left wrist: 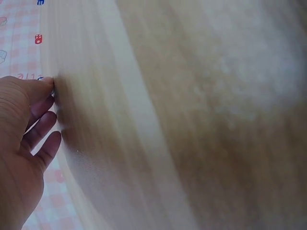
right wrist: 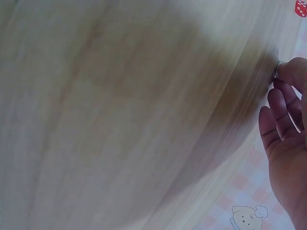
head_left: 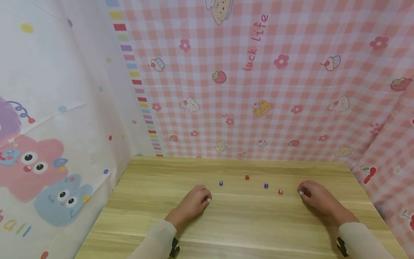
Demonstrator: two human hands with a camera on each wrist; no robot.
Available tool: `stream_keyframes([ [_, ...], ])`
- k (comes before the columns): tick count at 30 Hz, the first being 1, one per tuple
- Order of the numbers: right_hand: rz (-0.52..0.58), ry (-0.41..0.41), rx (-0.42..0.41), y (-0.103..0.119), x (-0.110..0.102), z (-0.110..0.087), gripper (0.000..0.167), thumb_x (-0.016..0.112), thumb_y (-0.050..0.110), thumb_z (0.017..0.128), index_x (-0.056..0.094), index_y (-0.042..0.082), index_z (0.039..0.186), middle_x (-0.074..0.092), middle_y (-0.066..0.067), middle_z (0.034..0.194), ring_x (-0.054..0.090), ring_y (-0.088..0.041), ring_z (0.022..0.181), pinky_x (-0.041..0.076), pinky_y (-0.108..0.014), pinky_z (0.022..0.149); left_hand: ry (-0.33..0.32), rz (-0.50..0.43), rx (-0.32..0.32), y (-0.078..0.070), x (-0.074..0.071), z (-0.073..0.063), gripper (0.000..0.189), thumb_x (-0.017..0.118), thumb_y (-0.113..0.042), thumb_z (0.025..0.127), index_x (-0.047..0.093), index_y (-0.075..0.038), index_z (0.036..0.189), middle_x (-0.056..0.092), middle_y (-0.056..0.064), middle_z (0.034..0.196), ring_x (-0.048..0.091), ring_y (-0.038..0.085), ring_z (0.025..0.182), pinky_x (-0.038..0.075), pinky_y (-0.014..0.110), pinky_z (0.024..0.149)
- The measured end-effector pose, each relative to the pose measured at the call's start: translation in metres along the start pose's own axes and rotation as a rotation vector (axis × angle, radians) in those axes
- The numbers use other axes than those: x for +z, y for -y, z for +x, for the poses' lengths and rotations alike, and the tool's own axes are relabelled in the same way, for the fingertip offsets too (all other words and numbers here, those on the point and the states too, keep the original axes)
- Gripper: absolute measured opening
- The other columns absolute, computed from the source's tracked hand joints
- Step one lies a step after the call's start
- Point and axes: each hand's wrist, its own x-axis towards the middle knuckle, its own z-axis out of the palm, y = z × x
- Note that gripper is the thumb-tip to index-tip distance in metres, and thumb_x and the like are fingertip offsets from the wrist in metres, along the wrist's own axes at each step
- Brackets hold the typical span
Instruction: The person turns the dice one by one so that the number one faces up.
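Observation:
My left hand (head_left: 193,201) pinches a small white die (head_left: 208,199) between thumb and fingertips, low over the wooden table. On the other side, my right hand (head_left: 318,196) holds another white die (head_left: 301,192) the same way, close to the tabletop. Between the hands, spread in a loose arc, lie a blue die (head_left: 221,183), a red die (head_left: 247,177), a second blue die (head_left: 266,186) and a second red die (head_left: 280,192). In both wrist views the fingertips hide most of the pinched dice.
The light wooden table (head_left: 239,223) ends at the back against a pink checked cloth (head_left: 239,90) with printed cakes and flowers. A white cloth (head_left: 81,72) with cartoon figures hangs at the left. Dark bands (head_left: 174,247) sit at both wrists.

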Motion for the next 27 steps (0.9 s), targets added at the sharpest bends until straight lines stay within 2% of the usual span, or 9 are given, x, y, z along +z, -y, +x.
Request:
stream_keyframes([
  [20, -0.055, -0.035, -0.056, 0.0015, -0.0016, 0.0013, 0.022, 0.079, -0.003, 0.077, 0.067, 0.013, 0.086, 0.059, 0.004, 0.087, 0.053, -0.006, 0.075, 0.049, -0.029, 0.065, 0.012, -0.015, -0.039, -0.0047, -0.0022, -0.0004, 0.004, 0.074, -0.012, 0.095, 0.071, -0.015, 0.093, 0.06, -0.006, 0.092, 0.055, 0.011, 0.092, 0.052, 0.031, 0.086],
  [27, -0.084, -0.01, -0.055, 0.0016, -0.0004, 0.0029, 0.017, 0.076, -0.001, 0.08, 0.071, 0.012, 0.088, 0.06, 0.002, 0.09, 0.055, -0.008, 0.077, 0.052, -0.031, 0.069, 0.002, -0.005, -0.034, -0.006, -0.0041, -0.001, 0.004, 0.075, -0.012, 0.094, 0.071, -0.014, 0.094, 0.06, -0.006, 0.092, 0.054, 0.011, 0.092, 0.052, 0.03, 0.085],
])
